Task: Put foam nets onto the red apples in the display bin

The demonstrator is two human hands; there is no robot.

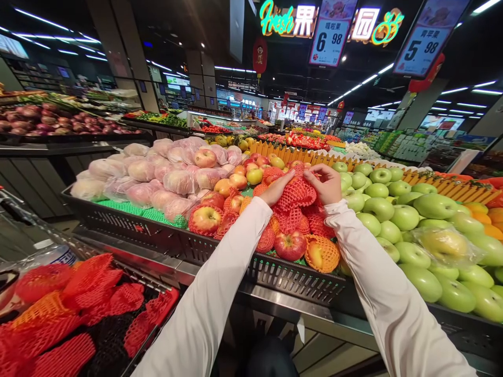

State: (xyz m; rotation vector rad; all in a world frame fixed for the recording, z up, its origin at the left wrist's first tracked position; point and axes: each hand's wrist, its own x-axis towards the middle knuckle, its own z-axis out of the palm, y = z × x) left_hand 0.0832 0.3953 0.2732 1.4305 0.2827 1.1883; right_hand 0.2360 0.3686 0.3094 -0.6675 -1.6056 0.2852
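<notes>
Left hand [276, 190], digits extended, and right hand [329, 185], wrist bent and fingers curled, grip a bunched, diamond-meshed red foam net [297, 192] between them, above smooth, round red-and-yellow apples [290, 245], some sleeved in similar netting, in a slotted black plastic crate [293, 277].

Two hands, the left hand [275, 191] and the right hand [328, 185], share one red net [299, 192] near the centre. Two large price signs [331, 39] hang at one and two o'clock, with one bottle [63, 256] at eight. Over twenty green apples [404, 217] lie at three, over a dozen bagged fruits [181, 180] at nine.
</notes>
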